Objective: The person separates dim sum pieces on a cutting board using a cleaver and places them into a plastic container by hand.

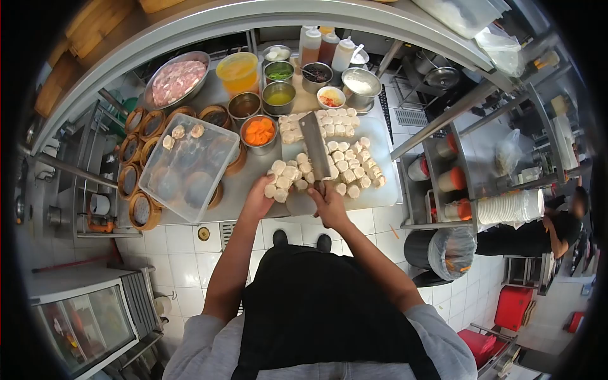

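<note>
Many pale round dough-like pieces cover the white cutting board. My right hand is closed on the handle of a wide cleaver, whose blade lies among the pieces and points away from me. At the board's left end, my left hand is wrapped round the near-left edge of a cluster of pale pieces; some of its fingers are hidden. Left of my hands, a clear plastic box holds a few similar pieces and rests over round bamboo steamers.
Behind the board stand a bowl of sliced carrots, a metal bowl of raw meat, an orange tub, sauce bottles and small bowls. A lined bin stands at the right. Another person is at far right.
</note>
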